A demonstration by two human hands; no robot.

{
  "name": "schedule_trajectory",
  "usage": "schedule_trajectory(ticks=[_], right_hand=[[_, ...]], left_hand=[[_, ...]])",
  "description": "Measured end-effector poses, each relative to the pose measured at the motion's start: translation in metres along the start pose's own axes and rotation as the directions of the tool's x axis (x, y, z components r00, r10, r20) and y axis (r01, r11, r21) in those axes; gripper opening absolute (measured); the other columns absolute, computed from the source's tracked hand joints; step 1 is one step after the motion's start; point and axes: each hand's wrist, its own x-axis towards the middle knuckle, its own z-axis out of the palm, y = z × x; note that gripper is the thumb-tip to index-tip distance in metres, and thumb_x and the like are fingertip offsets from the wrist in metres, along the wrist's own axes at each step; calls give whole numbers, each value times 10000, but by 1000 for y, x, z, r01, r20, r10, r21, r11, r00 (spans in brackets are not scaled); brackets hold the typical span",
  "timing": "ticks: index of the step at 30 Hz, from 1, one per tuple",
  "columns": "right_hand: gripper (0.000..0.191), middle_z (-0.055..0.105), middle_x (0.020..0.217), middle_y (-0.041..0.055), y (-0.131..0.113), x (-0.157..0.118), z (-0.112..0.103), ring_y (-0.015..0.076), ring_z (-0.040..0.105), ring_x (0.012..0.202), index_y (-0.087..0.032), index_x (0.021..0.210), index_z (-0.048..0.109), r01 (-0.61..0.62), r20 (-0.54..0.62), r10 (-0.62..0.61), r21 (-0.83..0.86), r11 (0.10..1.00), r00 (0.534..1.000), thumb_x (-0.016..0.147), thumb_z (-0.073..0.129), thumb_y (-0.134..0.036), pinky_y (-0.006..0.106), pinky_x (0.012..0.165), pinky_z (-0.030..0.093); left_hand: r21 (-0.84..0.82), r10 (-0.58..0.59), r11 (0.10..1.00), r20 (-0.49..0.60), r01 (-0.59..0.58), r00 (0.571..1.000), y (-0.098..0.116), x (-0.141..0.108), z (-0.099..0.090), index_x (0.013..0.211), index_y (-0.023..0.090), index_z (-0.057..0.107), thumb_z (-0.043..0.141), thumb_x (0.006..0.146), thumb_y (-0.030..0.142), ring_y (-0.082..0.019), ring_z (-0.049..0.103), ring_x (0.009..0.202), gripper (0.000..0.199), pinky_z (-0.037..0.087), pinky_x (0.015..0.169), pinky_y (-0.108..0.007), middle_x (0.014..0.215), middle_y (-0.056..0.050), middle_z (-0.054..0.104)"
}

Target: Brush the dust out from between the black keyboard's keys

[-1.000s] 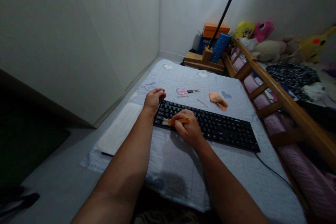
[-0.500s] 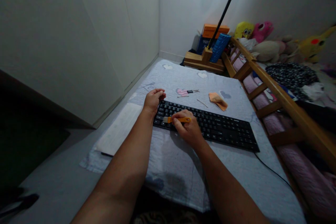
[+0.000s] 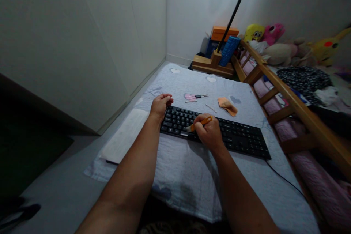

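Observation:
A black keyboard point(image 3: 241, 135) lies lengthwise on the cloth-covered table. My right hand point(image 3: 210, 131) is closed around a small flat brush point(image 3: 205, 120) with an orange handle. Its pale bristles point left and touch the keys near the space bar. My left hand point(image 3: 160, 105) rests at the keyboard's upper left corner, fingers curled in and thumb against them; whatever is in them, if anything, is hidden. Beyond the keyboard are a cotton swab point(image 3: 211, 108), an orange cloth point(image 3: 227, 106) and a thin tool with a black middle point(image 3: 198, 96).
A white folded cloth point(image 3: 123, 137) lies left of my left forearm. The keyboard's cable point(image 3: 286, 179) runs off to the right. A wooden bed rail point(image 3: 296, 95) borders the table's right side, and a pale cabinet point(image 3: 82, 44) stands at the left. Behind is a wooden stand point(image 3: 212, 64).
My right hand has moved right along the keyboard with the brush, from the left-end keys to those near the space bar. The brush handle is tilted up more. My left hand has stayed put.

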Motion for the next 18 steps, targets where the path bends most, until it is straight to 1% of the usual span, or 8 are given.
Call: schedule_trajectory(ticks=[3, 5, 8, 10, 13, 15, 18], right_hand=[[178, 635, 623, 20, -4, 0, -6, 193, 581, 649, -220, 624, 636, -13, 23, 12, 54, 998, 1000, 742, 505, -195, 341, 718, 465], [186, 679, 683, 26, -8, -1, -7, 199, 621, 693, -215, 702, 683, -33, 71, 24, 122, 992, 997, 790, 519, -217, 334, 722, 480], [189, 740, 802, 45, -13, -4, -3, 211, 674, 795, -210, 817, 731, -47, 161, 15, 196, 980, 987, 858, 554, -262, 331, 750, 502], [177, 756, 841, 50, -14, -6, 2, 209, 685, 819, -212, 842, 745, -49, 196, 10, 196, 979, 981, 873, 579, -267, 331, 766, 509], [165, 758, 825, 49, -12, -8, 4, 200, 686, 793, -212, 845, 754, -63, 225, 26, 156, 986, 974, 874, 598, -253, 321, 753, 511], [170, 757, 806, 46, -10, -8, 0, 198, 687, 773, -209, 840, 754, -80, 244, 45, 134, 988, 969, 877, 593, -248, 310, 730, 511], [178, 756, 791, 45, -6, -7, -12, 197, 692, 746, -203, 825, 748, -108, 256, 76, 115, 987, 964, 872, 583, -255, 295, 691, 508]], left_hand=[[0, -3, 1000, -2, 3, 1000, 1, -1, 1, 772, 164, 652, 714, 637, 200, -113, 589, 611, 153, 444, 667, -239, 639, -1, 634], [-1, 0, 1000, -3, 0, 1000, 1, -1, 1, 772, 164, 654, 705, 637, 198, -113, 587, 609, 148, 441, 663, -239, 637, -2, 635], [12, 11, 1000, -3, -11, 1000, 1, -1, 1, 772, 169, 654, 719, 637, 213, -118, 587, 612, 156, 446, 668, -246, 637, -1, 635], [20, 14, 1000, -1, -14, 1000, 1, -1, 1, 773, 173, 652, 736, 631, 228, -122, 588, 615, 174, 450, 672, -252, 637, 2, 633], [20, 15, 1000, 1, -15, 1000, 1, 0, 1, 774, 174, 651, 747, 622, 237, -125, 591, 619, 190, 456, 676, -256, 640, 3, 632], [21, 20, 1000, -1, -20, 1000, 0, 0, 0, 770, 175, 650, 751, 622, 240, -125, 594, 621, 191, 460, 681, -258, 642, 2, 633], [26, 23, 999, -6, -23, 1000, -1, 1, 0, 768, 176, 655, 759, 626, 243, -128, 597, 622, 189, 464, 683, -261, 642, -1, 638]])
